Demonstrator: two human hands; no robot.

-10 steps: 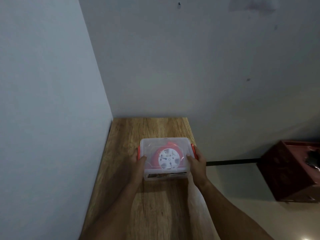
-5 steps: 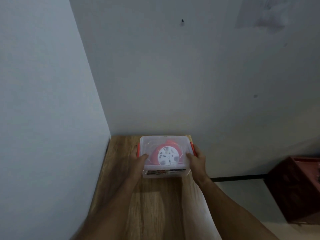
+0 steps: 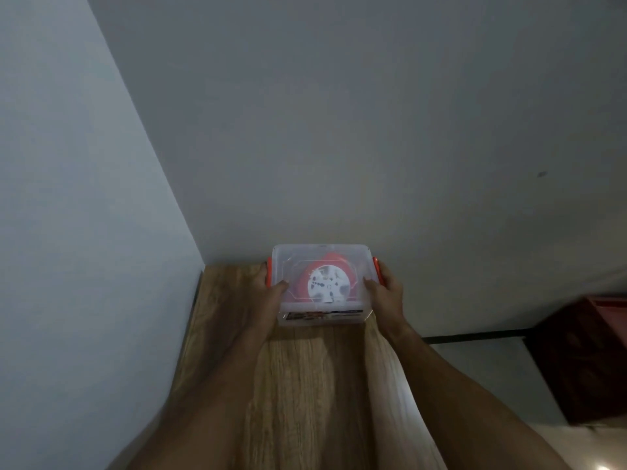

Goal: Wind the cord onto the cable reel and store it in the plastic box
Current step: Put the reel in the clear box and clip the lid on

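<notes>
The reel (image 3: 324,286) lies flat inside the box (image 3: 321,284), red rim and white face showing through the clear lid, so from the head view I judge the winding done and the storing nearly so; I see no loose cord, though the plastic blurs fine detail. The box sits at the far end of the table (image 3: 305,385), close to the back wall (image 3: 373,130), and I cannot tell whether it rests fully on the wood or is held just above it. My left hand (image 3: 268,293) grips the left side, thumb curled over the lid edge and fingers wrapped behind the orange latch (image 3: 269,272); my right hand (image 3: 385,293) grips the right side likewise, thumb on the lid, fingers round the other latch (image 3: 375,271). I hold it at both ends because that keeps the box level and the reel from sliding inside, and it puts my fingers on the clips if they need pressing home. Whether the latches are fully snapped I cannot say. The far corner seems the sensible resting place: out of the way, backed by the wall. A dark red cabinet (image 3: 583,361) stands well apart to the right, below table height. I expect the next move is a gentle release.
</notes>
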